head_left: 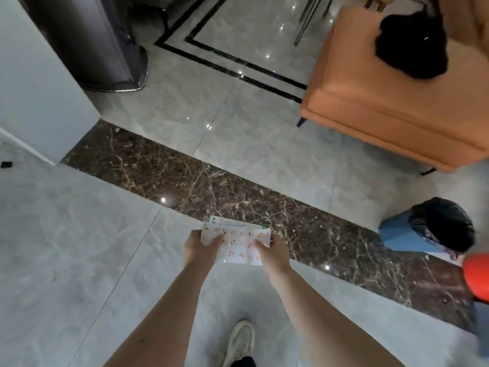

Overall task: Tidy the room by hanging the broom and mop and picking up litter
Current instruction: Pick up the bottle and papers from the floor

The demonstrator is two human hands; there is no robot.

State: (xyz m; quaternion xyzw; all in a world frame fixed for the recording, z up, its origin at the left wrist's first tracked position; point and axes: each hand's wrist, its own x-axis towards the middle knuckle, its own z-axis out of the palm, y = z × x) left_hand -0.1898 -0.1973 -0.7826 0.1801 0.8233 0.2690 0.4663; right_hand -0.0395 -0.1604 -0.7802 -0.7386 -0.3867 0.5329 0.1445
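Observation:
A white printed paper sheet (238,242) with small orange marks and a green-edged slip behind it is held in front of me over the grey tiled floor. My left hand (198,247) grips its left edge. My right hand (272,249) pinches its right edge. A blue waste bin (404,234) lined with a black bag (444,223) stands on the floor to the right, well apart from the paper. No broom or mop is in view.
An orange upholstered seat (383,102) with a black item (410,46) on it fills the upper right. A dark column base (105,49) and white wall corner (39,102) stand at upper left. A dark marble strip (211,186) crosses the floor. A red object (476,276) shows at the right edge.

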